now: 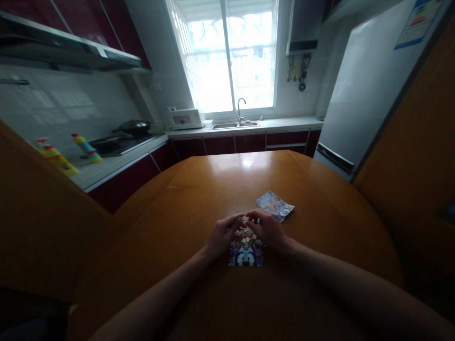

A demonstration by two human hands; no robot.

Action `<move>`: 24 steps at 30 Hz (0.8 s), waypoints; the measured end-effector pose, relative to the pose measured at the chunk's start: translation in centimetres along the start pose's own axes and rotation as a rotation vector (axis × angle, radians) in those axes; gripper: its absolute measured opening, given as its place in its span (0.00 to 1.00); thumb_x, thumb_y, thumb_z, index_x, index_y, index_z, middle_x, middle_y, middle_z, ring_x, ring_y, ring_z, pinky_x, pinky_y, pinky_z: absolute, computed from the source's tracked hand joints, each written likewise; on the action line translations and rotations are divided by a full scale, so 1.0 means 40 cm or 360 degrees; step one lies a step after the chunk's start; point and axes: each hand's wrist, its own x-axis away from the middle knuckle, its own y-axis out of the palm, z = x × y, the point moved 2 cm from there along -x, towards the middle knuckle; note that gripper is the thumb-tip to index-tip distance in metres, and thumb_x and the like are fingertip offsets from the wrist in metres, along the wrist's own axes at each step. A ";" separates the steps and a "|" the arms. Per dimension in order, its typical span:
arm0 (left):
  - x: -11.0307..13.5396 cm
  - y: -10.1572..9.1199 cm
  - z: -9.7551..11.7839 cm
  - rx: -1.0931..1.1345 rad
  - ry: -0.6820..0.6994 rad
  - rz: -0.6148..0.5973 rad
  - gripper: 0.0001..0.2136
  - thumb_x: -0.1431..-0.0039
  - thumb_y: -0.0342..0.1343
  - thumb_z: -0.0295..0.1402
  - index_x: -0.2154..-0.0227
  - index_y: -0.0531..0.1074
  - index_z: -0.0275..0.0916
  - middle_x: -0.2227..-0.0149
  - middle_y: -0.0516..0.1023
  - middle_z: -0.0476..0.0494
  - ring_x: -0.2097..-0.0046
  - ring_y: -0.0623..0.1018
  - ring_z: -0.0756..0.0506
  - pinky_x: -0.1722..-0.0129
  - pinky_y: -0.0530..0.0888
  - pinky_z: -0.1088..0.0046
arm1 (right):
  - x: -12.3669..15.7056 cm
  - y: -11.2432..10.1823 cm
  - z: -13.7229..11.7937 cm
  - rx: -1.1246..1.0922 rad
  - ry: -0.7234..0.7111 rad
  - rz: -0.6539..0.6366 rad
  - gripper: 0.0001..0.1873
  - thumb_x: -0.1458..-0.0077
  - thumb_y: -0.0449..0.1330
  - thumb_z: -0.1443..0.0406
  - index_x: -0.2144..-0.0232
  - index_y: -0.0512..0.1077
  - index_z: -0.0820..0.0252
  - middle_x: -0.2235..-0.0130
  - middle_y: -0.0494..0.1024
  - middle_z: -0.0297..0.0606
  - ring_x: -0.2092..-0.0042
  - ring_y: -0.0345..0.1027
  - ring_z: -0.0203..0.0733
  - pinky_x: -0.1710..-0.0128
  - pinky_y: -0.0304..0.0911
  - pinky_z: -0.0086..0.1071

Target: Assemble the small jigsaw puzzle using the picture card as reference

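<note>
A partly joined jigsaw puzzle lies flat on the wooden table, its lower part showing a blue cartoon dog's face. Several loose puzzle pieces lie just beyond it, some with their pale backs up. My left hand is left of these pieces, its fingers closed at a small jigsaw piece. From the right, my right hand comes close to the same piece with fingers bent and pinched together; what is between them is too small to make out. A printed picture sheet lies past my right hand, partly covered by it.
The rounded wooden table fills the foreground. Behind it are a counter with a sink, a microwave and a window. A stove with a black pan and cleaning bottles stand left; a fridge stands right.
</note>
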 end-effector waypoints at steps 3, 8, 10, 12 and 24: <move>0.005 0.002 -0.001 -0.0021 0.0013 -0.0039 0.17 0.35 0.55 0.41 0.49 0.71 0.36 0.65 0.82 0.44 0.68 0.79 0.47 0.68 0.76 0.74 | 0.004 0.000 -0.005 0.0016 -0.0106 -0.0035 0.04 0.40 0.62 0.65 0.67 0.76 0.59 0.68 0.76 0.35 0.67 0.69 0.37 0.64 0.62 0.30; 0.007 0.006 -0.004 0.0161 -0.0064 -0.0035 0.15 0.39 0.58 0.45 0.65 0.69 0.36 0.72 0.79 0.47 0.71 0.77 0.49 0.71 0.73 0.77 | 0.000 -0.003 -0.005 -0.0108 -0.0161 -0.0098 0.07 0.41 0.62 0.66 0.72 0.74 0.60 0.70 0.73 0.34 0.67 0.66 0.36 0.67 0.60 0.28; 0.005 0.006 -0.006 0.0252 -0.0109 -0.0075 0.16 0.41 0.60 0.46 0.67 0.69 0.36 0.72 0.79 0.47 0.72 0.77 0.49 0.72 0.73 0.76 | -0.005 -0.008 0.001 -0.0206 -0.0125 -0.0162 0.07 0.42 0.62 0.66 0.72 0.74 0.60 0.70 0.74 0.34 0.68 0.66 0.36 0.67 0.60 0.28; 0.002 0.005 -0.005 0.0303 -0.0126 -0.0102 0.17 0.43 0.61 0.47 0.68 0.71 0.35 0.72 0.79 0.46 0.73 0.77 0.49 0.72 0.73 0.76 | -0.009 -0.014 0.007 -0.0320 -0.0079 -0.0246 0.06 0.42 0.61 0.65 0.71 0.74 0.60 0.70 0.75 0.34 0.68 0.67 0.36 0.68 0.60 0.28; -0.031 -0.052 -0.029 -0.0479 -0.0029 0.0388 0.12 0.40 0.57 0.41 0.66 0.79 0.37 0.68 0.81 0.44 0.67 0.76 0.47 0.66 0.71 0.74 | -0.041 -0.057 0.061 0.0179 0.0136 -0.0070 0.10 0.39 0.57 0.64 0.70 0.75 0.62 0.71 0.76 0.35 0.69 0.65 0.37 0.67 0.59 0.29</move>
